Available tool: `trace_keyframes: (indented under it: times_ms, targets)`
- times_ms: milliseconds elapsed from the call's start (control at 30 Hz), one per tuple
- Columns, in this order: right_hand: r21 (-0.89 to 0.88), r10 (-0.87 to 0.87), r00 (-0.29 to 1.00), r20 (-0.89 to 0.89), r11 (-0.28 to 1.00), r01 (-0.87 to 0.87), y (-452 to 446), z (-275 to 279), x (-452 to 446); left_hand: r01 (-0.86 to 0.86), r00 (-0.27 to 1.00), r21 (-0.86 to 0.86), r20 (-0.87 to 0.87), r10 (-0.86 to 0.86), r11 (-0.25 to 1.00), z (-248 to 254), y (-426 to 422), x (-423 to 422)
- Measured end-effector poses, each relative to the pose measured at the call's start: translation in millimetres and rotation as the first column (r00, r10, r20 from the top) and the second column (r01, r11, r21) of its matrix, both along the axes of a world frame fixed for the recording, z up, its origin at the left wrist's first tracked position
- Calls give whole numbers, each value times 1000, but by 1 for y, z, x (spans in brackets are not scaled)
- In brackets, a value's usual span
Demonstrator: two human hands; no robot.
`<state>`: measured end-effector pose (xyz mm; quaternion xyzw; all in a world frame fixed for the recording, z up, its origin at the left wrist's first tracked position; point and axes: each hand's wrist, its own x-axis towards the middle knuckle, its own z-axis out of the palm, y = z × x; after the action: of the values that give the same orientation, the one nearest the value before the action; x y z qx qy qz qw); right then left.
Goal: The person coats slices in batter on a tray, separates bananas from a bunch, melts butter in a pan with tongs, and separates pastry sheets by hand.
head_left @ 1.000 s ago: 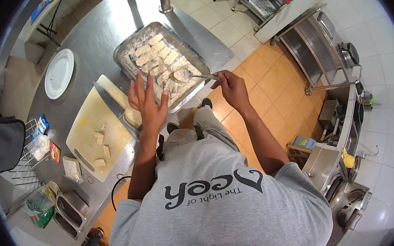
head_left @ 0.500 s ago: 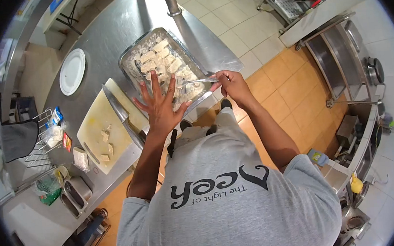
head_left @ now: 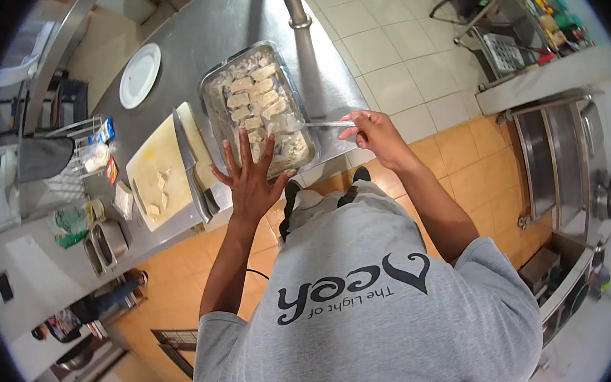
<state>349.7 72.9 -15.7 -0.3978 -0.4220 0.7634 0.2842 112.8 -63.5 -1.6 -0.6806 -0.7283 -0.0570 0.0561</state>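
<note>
A metal tray (head_left: pixel 211 119) holds several pale, flour-coated pieces (head_left: pixel 274 108). Over its near left edge my left hand (head_left: pixel 250 181) is spread, fingers apart and holding nothing; whether it touches the tray is unclear. To the right of the tray, my right hand (head_left: pixel 376 136) pinches the handle of a metal spoon (head_left: pixel 332 124), whose head lies over the pieces. Left of the tray is a yellowish cutting board (head_left: pixel 147 167) with small pale pieces (head_left: pixel 163 201) and a large knife (head_left: pixel 186 146) on it.
A white plate (head_left: pixel 141 75) sits on the steel table (head_left: pixel 195 20). Packets and a wrapped block (head_left: pixel 124 200) are left of the board, with metal containers (head_left: pixel 104 244) nearer. A metal post (head_left: pixel 297 12) stands behind the tray. Another person (head_left: pixel 106 304) is at lower left.
The whole view has turned, shifting the table contents. My left hand stays spread near the tray's near side, and my right hand still grips the spoon over the pieces.
</note>
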Motion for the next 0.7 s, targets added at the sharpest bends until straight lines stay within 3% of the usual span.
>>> trace_keyframes:
  times_ms: [133, 233, 300, 367, 400, 467, 633, 700]
  targets:
    - [130, 13, 999, 35, 991, -17, 9, 20, 3, -119, 993, 42, 23, 118, 992, 8, -6, 8]
    - [408, -59, 979, 194, 913, -26, 3, 42, -3, -280, 959, 141, 92, 269, 949, 17, -7, -1]
    - [624, -66, 981, 180, 779, -62, -3, 26, -5, -392, 913, 185, 199, 356, 901, 22, -11, -10]
    - [824, -82, 973, 214, 551, -135, -9, 15, -8, -469, 870, 267, 305, 388, 842, 26, -12, -14]
    - [805, -36, 951, 307, 544, -239, -12, 5, -9, -485, 855, 304, 361, 372, 820, 21, -12, -17]
    - [818, -38, 951, 308, 522, -244, -19, -6, -17, -516, 820, 364, 471, 324, 776, 16, -12, -23]
    - [697, 48, 874, 484, 583, -418, -33, -1, -35, -343, 794, 400, 607, 35, 850, 26, 2, -19]
    - [680, 42, 815, 577, 527, -509, -33, 11, -40, -258, 726, 409, 680, -103, 876, 24, 8, -20]
